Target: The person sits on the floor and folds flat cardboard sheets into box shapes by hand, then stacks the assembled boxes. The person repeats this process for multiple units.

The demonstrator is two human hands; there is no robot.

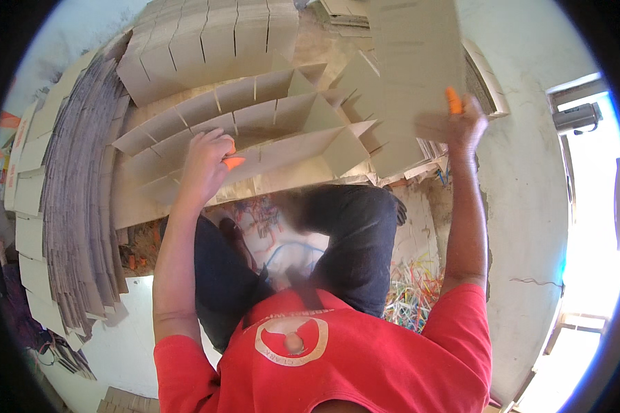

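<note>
My right hand (pixel 467 125), raised on the right, grips the edge of a tall brown cardboard sheet (pixel 417 62). An orange cover on one digit lies against the sheet's face, and motion blurs its lower part. My left hand (pixel 212 160) is closed at the upper edge of a slotted cardboard strip (pixel 300 155), with orange covers on its thumb and a finger. Several such strips stand on edge in curved rows before me, joined to cross pieces (pixel 348 151) at their right end. My left fingertips are partly hidden.
Slotted cardboard is stacked at the back (pixel 207 41). A long curved stack (pixel 83 172) runs down the left. The strips rest on a board (pixel 134 206) above my knees. Colourful shredded strands (pixel 413 296) lie on the floor, beside a pale wall (pixel 523 206) on the right.
</note>
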